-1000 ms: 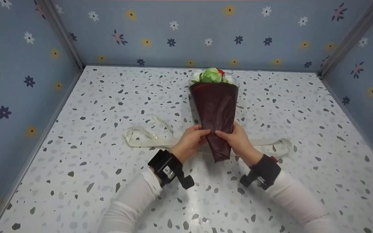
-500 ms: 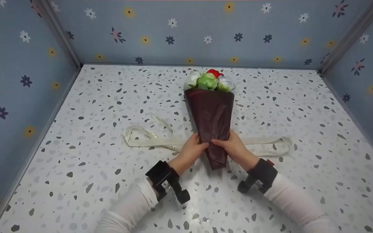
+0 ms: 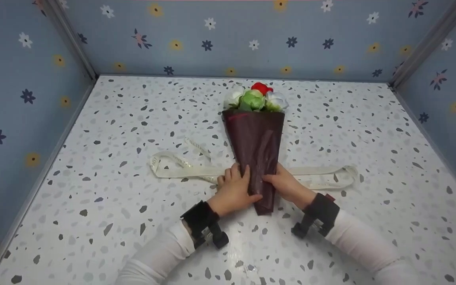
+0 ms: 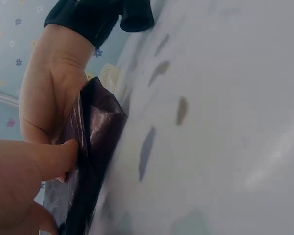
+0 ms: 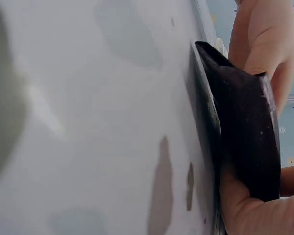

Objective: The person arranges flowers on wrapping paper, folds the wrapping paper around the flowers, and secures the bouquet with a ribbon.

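Note:
A bouquet (image 3: 253, 146) in dark maroon wrapping paper lies on the speckled table, its narrow end toward me. White, green and red blooms (image 3: 253, 99) show at its wide far end. My right hand (image 3: 289, 186) grips the right side of the wrap, thumb on top; the right wrist view has a finger curled underneath. My left hand (image 3: 234, 192) lies against the left side with fingers spread and fairly straight, its thumb touching near the narrow folded end (image 4: 105, 117). A cream printed ribbon (image 3: 196, 173) runs crosswise beneath the bouquet, its middle hidden.
The white speckled tabletop (image 3: 113, 237) is bounded by blue floral panels (image 3: 228, 39) at the back and both sides. A loose ribbon tail (image 3: 198, 148) lies left of the bouquet. Near the front edge there is a small clear shiny patch (image 3: 251, 269).
The bouquet has come toward me and down onto the ribbon. My left hand has loosened from its pinch and spread its fingers along the wrap; my right hand keeps its grip.

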A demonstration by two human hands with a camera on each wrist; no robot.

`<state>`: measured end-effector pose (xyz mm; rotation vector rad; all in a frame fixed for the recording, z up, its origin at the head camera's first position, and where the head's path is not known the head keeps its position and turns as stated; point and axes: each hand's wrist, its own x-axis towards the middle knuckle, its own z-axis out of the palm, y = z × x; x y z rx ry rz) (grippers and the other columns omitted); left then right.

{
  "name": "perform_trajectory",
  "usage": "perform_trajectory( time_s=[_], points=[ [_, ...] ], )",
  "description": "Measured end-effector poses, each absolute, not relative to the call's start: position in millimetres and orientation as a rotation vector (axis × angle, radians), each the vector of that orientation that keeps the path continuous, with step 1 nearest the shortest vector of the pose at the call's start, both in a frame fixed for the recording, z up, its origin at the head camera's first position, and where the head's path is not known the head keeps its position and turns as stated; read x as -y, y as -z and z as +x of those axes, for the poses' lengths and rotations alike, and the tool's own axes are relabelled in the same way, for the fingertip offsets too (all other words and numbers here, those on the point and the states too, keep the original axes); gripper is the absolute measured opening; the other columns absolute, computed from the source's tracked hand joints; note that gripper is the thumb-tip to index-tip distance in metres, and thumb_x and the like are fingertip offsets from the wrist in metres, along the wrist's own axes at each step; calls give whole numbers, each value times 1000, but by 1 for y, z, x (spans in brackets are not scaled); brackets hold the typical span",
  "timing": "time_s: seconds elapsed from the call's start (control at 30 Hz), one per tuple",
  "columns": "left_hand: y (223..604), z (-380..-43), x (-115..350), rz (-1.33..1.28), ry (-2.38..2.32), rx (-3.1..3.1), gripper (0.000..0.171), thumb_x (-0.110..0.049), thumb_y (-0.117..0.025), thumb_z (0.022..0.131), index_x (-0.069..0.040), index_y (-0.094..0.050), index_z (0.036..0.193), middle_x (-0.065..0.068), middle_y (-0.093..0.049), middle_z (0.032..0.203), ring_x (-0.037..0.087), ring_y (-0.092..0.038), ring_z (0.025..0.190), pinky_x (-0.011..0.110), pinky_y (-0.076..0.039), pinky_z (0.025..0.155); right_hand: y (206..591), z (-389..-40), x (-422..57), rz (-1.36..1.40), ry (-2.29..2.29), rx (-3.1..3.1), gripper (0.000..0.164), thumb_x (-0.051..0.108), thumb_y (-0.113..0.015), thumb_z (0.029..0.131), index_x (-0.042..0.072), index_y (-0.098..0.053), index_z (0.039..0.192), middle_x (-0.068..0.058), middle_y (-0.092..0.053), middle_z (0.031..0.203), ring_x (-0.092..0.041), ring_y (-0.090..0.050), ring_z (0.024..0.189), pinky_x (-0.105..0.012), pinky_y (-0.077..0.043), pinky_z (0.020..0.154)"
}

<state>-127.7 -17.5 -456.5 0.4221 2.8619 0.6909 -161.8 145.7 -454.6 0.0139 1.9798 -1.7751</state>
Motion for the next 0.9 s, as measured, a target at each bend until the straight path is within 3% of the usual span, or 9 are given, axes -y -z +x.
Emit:
perform_trajectory(
  time_s=[0.13,0.3,0.53,0.63,0.77,0.9],
  points=[
    [457,-129,18,476,-555,-2887,92,-56,-63,83,0,-29,147,22,-24,150,38,-24,134,52,-24,100,453,-160,-145,9,1766,-1973,62,-7,-39,89,-1,-15,146,-23,-36,140,-28,-48,117,-41,-40,103],
    [454,-131,19,543,-528,-2878,91,-55,-61,85,6,-31,144,21,-27,151,35,-24,139,52,-25,104,450,-159,-146,-47,1767,-1954,61,-5,-41,88,-3,-16,144,-23,-36,141,-22,-50,114,-33,-43,99],
    [454,-131,16,541,-473,-2842,107,-71,-56,78,6,-26,146,21,-23,154,34,-22,142,53,-19,110,445,-157,-148,16,1755,-1943,56,2,-43,90,-4,-22,142,-20,-40,138,-18,-51,111,-28,-44,95],
    [454,-131,13,562,-408,-2846,114,-75,-56,74,7,-25,146,23,-22,154,35,-21,143,56,-17,111,441,-156,-148,41,1704,-2026,61,5,-46,90,-4,-19,143,-22,-35,142,-25,-46,120,-36,-39,103],
    [453,-130,10,576,-334,-2860,118,-77,-57,72,9,-24,145,25,-22,153,35,-21,143,57,-18,111,435,-154,-148,-78,1465,-2372,81,13,-53,84,-6,-6,147,-30,-15,147,-39,-26,134,-51,-25,111],
    [454,-129,10,566,-302,-2861,121,-78,-58,69,9,-24,145,25,-22,153,36,-21,143,57,-18,111,436,-150,-148,-424,1018,-2760,78,18,-57,87,-17,-15,143,-38,-4,148,-52,-12,137,-60,-15,112]
  ],
)
